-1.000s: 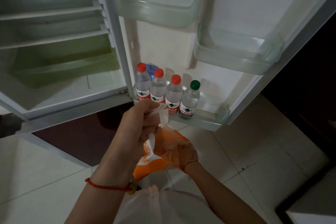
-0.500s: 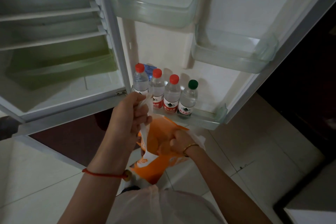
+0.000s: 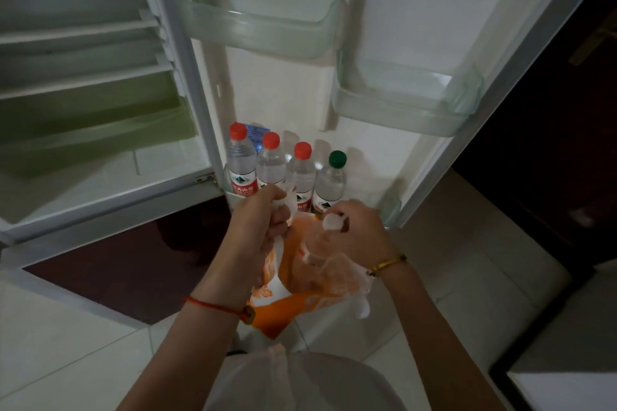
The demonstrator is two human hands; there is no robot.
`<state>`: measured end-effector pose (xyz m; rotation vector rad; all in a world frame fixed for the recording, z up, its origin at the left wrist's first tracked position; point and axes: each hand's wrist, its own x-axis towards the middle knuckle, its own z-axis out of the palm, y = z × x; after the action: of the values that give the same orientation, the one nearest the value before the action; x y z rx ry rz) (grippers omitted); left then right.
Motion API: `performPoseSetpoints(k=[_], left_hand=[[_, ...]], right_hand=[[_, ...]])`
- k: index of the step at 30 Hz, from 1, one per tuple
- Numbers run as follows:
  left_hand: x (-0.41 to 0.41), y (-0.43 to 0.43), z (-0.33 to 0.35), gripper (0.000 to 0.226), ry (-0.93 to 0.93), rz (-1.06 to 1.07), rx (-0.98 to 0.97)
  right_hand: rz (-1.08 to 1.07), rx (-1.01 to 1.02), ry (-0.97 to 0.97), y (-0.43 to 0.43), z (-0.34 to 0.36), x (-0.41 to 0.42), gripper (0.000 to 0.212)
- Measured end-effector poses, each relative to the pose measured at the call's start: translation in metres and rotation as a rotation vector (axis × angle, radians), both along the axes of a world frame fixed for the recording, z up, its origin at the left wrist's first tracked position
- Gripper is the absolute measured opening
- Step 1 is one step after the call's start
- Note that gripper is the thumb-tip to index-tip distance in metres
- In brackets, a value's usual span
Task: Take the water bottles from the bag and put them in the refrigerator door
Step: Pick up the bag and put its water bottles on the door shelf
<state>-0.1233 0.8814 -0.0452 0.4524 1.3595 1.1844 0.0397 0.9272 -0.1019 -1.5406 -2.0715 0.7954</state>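
Note:
My left hand [image 3: 262, 215] grips the white handle of an orange and white plastic bag [image 3: 287, 307] and holds it up in front of the open refrigerator door. Over the bag's mouth, my right hand [image 3: 362, 232] is closed around the neck of a clear water bottle with a white cap [image 3: 332, 221]; the bottle's body is still inside the bag. In the bottom door shelf [image 3: 393, 207] stand three red-capped bottles [image 3: 271, 157] and, to their right, one green-capped bottle [image 3: 334, 177]. The shelf has room to the right of the green-capped bottle.
Two clear door bins hang higher up, one at the middle [image 3: 260, 33] and one at the right [image 3: 400, 110]. The refrigerator's interior [image 3: 83, 93] with its shelves lies to the left. Pale floor tiles [image 3: 467, 260] surround me, with a dark doorway [image 3: 551, 160] at the right.
My right hand has come up out of the bag with a white-capped bottle in its grip. My left hand has kept hold of the bag's handle and lifted slightly.

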Motion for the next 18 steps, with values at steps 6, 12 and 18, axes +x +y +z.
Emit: performPoseSetpoints(k=[6, 12, 18], left_hand=[[0.012, 0.015, -0.013, 0.027, -0.044, 0.02, -0.061], [0.021, 0.019, -0.018, 0.02, -0.05, 0.008, -0.077], [0.022, 0.026, -0.02, 0.024, -0.038, 0.002, -0.102]], right_hand=[[-0.067, 0.275, 0.167, -0.004, 0.041, 0.013, 0.02], [-0.194, 0.454, 0.223, 0.005, 0.053, 0.03, 0.017], [-0.252, 0.518, 0.189, 0.017, 0.038, 0.04, 0.018]])
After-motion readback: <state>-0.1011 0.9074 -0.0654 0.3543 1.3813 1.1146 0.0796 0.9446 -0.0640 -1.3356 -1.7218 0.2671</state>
